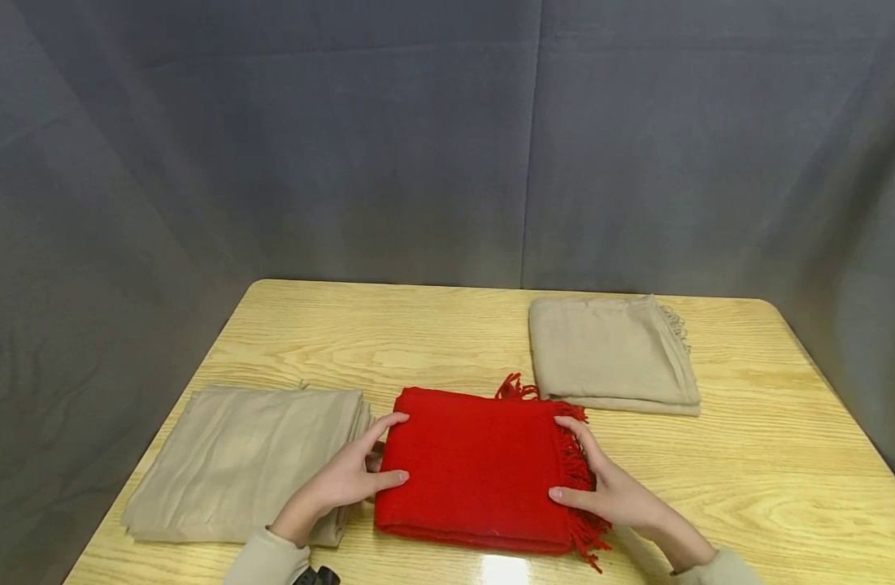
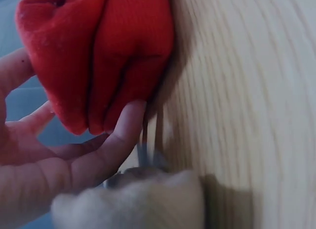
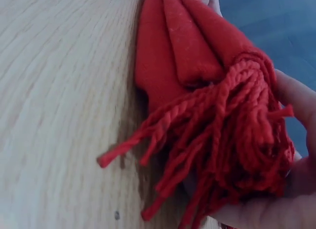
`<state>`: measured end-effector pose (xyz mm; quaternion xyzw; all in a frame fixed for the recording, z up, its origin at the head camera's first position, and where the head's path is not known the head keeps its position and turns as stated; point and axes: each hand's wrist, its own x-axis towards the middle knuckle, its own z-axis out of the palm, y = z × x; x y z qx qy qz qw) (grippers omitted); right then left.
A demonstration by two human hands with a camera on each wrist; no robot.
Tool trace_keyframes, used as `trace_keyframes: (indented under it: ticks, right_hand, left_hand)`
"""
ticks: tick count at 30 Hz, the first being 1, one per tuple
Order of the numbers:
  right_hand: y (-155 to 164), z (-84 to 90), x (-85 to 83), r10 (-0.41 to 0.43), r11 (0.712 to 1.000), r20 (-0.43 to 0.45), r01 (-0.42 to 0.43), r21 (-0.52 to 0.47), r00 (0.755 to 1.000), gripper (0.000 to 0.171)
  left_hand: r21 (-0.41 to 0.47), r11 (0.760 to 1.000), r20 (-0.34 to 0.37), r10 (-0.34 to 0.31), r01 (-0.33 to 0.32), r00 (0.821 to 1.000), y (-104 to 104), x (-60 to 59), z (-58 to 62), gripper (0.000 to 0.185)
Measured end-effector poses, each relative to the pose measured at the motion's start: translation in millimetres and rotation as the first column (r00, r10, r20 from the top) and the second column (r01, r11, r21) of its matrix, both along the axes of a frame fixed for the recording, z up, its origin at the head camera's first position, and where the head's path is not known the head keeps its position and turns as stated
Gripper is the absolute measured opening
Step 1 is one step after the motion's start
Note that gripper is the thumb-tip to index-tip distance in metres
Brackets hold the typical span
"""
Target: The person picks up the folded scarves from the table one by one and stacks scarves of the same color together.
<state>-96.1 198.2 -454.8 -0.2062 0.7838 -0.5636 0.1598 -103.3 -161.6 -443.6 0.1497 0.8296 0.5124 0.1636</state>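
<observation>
A folded red scarf (image 1: 476, 471) with twisted fringe lies flat on the wooden table, its layers stacked. At its left edge, my left hand (image 1: 355, 471) holds the folded side, with the thumb and a finger on the top face and other fingers lower at the edge. On the fringed right side, my right hand (image 1: 619, 491) grips the scarf, its thumb and index finger on top. The fringe (image 3: 222, 140) hangs over the right hand's other fingers and partly hides them. In the left wrist view, fingertips (image 2: 133, 113) touch the lowest fold.
A folded beige cloth (image 1: 249, 455) lies to the left, close under the left wrist. Another folded beige cloth (image 1: 611, 353) with fringe lies at the back right, near the scarf's far corner. Grey curtains (image 1: 388, 162) stand behind the wooden table (image 1: 388, 333).
</observation>
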Motion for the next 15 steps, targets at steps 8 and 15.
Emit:
trace_keyframes:
  ticks: [8,15]
  right_hand:
    - [0.0,0.5,-0.9,0.056,0.998,-0.030,-0.055,0.030,0.998,0.074]
    - [-3.1,0.7,-8.9,0.048,0.999,0.082,-0.049,0.007,0.995,0.073]
  left_hand:
    - [0.079,0.997,0.095,0.016,-0.023,0.995,2.0,-3.6,-1.5,0.069]
    - [0.225,0.974,0.168,0.002,-0.041,0.986,4.0,-6.7,-7.6,0.071]
